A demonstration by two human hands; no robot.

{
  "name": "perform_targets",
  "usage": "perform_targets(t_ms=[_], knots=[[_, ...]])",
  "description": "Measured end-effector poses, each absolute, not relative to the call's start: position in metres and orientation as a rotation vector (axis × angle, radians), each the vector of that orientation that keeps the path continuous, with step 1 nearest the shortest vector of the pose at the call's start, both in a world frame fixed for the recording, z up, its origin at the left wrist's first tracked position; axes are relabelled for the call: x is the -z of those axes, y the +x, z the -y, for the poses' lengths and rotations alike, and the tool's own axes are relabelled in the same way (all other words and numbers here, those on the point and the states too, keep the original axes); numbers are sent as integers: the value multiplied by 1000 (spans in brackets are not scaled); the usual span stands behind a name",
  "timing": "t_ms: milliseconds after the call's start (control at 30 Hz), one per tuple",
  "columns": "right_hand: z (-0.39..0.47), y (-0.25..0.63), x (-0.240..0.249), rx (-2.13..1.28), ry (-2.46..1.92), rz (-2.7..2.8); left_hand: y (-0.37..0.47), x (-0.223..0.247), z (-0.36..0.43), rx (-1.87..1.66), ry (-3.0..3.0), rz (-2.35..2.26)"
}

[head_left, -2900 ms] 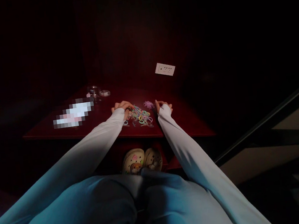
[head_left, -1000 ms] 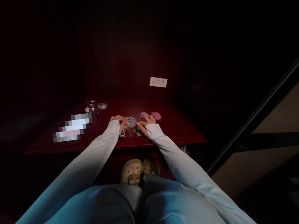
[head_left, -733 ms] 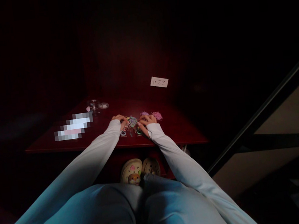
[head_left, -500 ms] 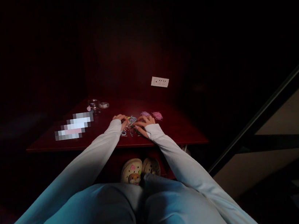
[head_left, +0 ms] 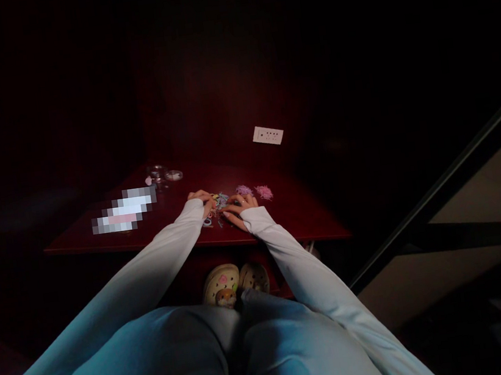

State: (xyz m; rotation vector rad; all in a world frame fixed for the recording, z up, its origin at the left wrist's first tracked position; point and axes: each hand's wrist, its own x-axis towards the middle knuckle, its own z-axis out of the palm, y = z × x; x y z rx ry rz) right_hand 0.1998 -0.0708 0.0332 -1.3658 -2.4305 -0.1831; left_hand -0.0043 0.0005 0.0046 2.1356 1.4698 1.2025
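Note:
A loose pile of small multicoloured band-like pieces (head_left: 221, 200) lies on the dark red tabletop (head_left: 291, 219) between my two hands. At the left edge of it, my left hand (head_left: 201, 201) has its fingers bent and drawn together; what they grip, if anything, is hidden. My right hand (head_left: 239, 206) reaches over the right side, thumb and fingers apart and curved, touching or just above the pieces. Beyond this hand sit a small purple heap (head_left: 244, 191) and a pink heap (head_left: 264, 192) of similar thin pieces. A pale blue ring-shaped piece (head_left: 208, 222) rests near my left fingers.
A clear jar (head_left: 157, 174) stands at the back left, a round clear lid (head_left: 174, 175) beside it. A bright blurred-out rectangle (head_left: 127, 211) lies at the left. On the back wall is a white socket plate (head_left: 268, 135). Clog-style shoes (head_left: 221, 285) show below the table edge.
My right hand has shifted slightly left over the pile. My left hand stays at almost the same place; the heaps and jar look unchanged.

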Motion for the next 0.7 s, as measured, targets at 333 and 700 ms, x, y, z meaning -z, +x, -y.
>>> perform_targets(t_ms=[333, 700], knots=[[72, 201, -34, 190, -1355, 2449, -1, -6, 2, -1168, 2114, -1540], [65, 201, -28, 202, -1399, 2475, -3, -6, -1, -1200, 2112, -1567]])
